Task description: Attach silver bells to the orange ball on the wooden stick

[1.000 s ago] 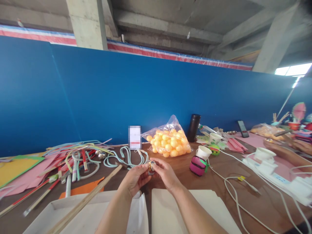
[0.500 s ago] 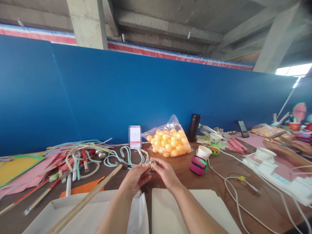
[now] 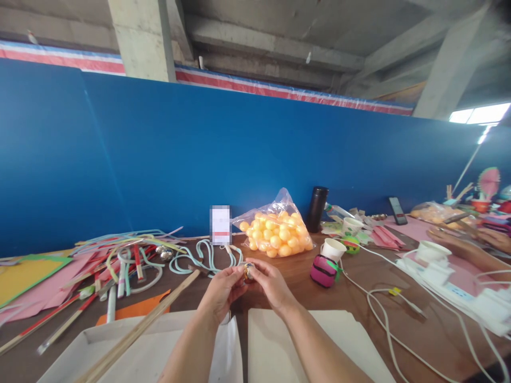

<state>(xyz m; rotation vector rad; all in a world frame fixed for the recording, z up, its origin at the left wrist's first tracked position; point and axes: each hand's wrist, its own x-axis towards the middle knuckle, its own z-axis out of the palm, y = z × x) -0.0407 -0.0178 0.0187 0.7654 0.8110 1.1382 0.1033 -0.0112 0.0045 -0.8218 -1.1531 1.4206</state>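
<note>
Both of my hands meet over the brown table, pinching one small shiny round object, a metal bell by its look. My left hand grips it from the left, my right hand from the right. Fingers hide most of the bell. A long wooden stick lies just left of my left hand. White paper sheets lie under my forearms.
A clear bag of orange balls sits behind my hands, with a black flask, white cups and a pink pouch to the right. Coloured strips and sticks clutter the left. White cables and another person's hands are at the right.
</note>
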